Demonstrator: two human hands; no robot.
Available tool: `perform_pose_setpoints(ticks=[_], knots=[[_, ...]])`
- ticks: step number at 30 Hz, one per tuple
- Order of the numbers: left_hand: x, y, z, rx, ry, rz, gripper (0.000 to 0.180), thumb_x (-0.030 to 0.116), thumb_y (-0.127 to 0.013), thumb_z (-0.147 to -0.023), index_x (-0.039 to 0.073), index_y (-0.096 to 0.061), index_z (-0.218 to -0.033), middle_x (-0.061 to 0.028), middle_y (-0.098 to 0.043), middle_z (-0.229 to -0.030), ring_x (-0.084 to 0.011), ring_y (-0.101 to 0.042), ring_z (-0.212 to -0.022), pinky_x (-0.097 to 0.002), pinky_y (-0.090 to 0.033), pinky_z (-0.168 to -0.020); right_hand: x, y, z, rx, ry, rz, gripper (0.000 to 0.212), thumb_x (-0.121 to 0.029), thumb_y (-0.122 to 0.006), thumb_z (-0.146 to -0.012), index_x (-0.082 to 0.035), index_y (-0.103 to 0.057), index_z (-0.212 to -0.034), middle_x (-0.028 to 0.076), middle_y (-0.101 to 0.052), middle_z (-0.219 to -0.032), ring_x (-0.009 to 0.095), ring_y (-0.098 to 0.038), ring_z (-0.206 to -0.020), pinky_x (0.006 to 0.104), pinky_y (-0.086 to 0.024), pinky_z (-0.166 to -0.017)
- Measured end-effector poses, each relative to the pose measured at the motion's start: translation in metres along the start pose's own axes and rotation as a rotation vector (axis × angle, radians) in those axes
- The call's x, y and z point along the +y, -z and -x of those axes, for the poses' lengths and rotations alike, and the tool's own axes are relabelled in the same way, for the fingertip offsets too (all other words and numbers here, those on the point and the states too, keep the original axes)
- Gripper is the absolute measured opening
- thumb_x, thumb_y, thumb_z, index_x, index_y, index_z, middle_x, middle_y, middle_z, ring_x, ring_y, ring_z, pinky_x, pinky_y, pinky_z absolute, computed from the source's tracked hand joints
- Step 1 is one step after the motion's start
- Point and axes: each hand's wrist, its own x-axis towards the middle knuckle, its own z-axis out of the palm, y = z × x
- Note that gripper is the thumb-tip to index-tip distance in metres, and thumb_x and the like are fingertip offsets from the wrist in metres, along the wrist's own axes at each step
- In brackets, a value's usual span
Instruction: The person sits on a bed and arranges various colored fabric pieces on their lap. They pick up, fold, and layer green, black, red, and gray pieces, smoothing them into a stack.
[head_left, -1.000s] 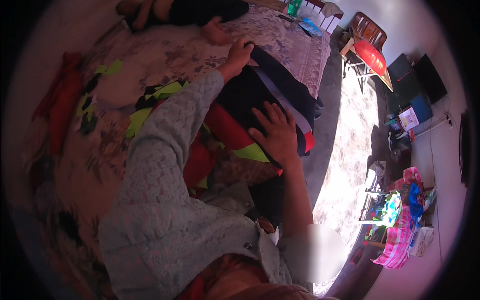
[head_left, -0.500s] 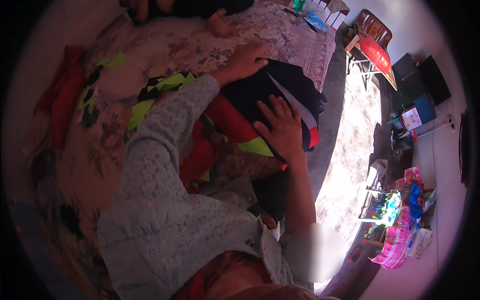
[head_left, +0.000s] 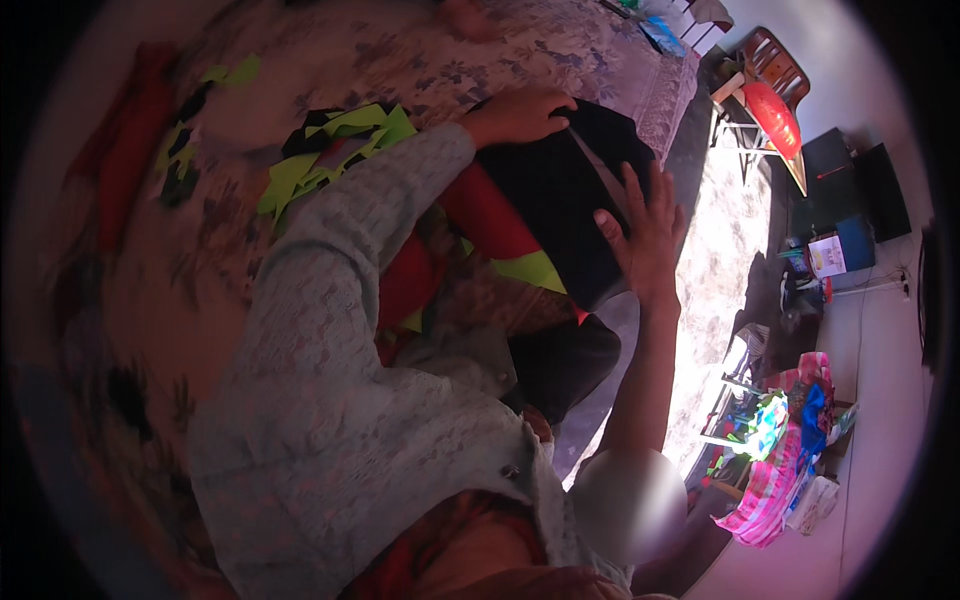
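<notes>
A piece of black cloth (head_left: 540, 195) lies in front of me at the bed's right edge, with a grey strip (head_left: 600, 172) along it. My left hand (head_left: 522, 114) rests on its far part, thumb and fingers slightly apart. Over the right side of the cloth, my right hand (head_left: 650, 232) is open with fingers spread; whether its palm presses down is hard to tell. Red cloth (head_left: 485, 210) and a lime-green piece (head_left: 530, 270) show along the near left edge of the black one.
Lime-green and black scraps (head_left: 345, 130) lie on the flowered bedspread (head_left: 370, 75), left of the black cloth. A red garment (head_left: 130, 150) is at the far left. Right of the bed are a sunlit floor (head_left: 720, 260), a chair with a red cushion (head_left: 772, 115) and pink checked cloth (head_left: 775, 480).
Both hands have shifted to the right, and my right hand has turned more upright at the cloth's right side. The view has moved too; another person's hand at the top shows less.
</notes>
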Motion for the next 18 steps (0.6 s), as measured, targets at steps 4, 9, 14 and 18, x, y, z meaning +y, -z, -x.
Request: perform_pose_setpoints(ticks=[4,9,14,18], knots=[[-0.021,-0.003,-0.009,-0.023,-0.036,0.039,0.037,0.033,-0.053,-0.094,0.015,-0.054,-0.127,-0.0128,-0.058,-0.124,-0.0300,-0.054,-0.115,-0.0422,-0.042,-0.097,0.002,-0.030,-0.001,-0.085,-0.040,0.030,0.068,-0.063,-0.050,-0.087,-0.027,-0.041,-0.144,0.011,-0.032,-0.152,0.030,-0.024,-0.143,0.0577,-0.017,-0.112],[-0.029,0.042,0.013,-0.055,0.132,0.282,0.040,0.037,-0.057,-0.093,0.012,-0.058,-0.124,-0.0080,-0.063,-0.114,-0.0199,-0.057,-0.109,-0.0354,-0.042,-0.097,0.011,-0.042,0.005,-0.005,-0.031,0.036,0.065,-0.063,-0.047,-0.088,-0.030,-0.040,-0.144,0.009,-0.035,-0.151,0.030,-0.025,-0.143,0.0586,-0.019,-0.111],[-0.068,0.090,0.109,0.312,0.282,0.246,0.036,0.035,-0.059,-0.092,0.007,-0.063,-0.113,-0.0029,-0.065,-0.100,-0.0134,-0.061,-0.095,-0.0290,-0.048,-0.082,0.006,-0.037,0.004,-0.013,-0.053,0.004,0.063,-0.064,-0.047,-0.088,-0.033,-0.041,-0.143,0.006,-0.036,-0.151,0.027,-0.025,-0.143,0.0532,-0.015,-0.114],[-0.100,0.086,0.210,0.321,0.755,0.452,0.026,0.025,-0.065,-0.088,0.005,-0.066,-0.105,-0.0013,-0.066,-0.094,-0.0088,-0.062,-0.082,-0.0264,-0.049,-0.072,0.002,-0.034,0.005,0.000,-0.057,-0.012,0.064,-0.065,-0.046,-0.088,-0.032,-0.043,-0.142,0.006,-0.037,-0.150,0.027,-0.026,-0.142,0.0510,-0.015,-0.114]])
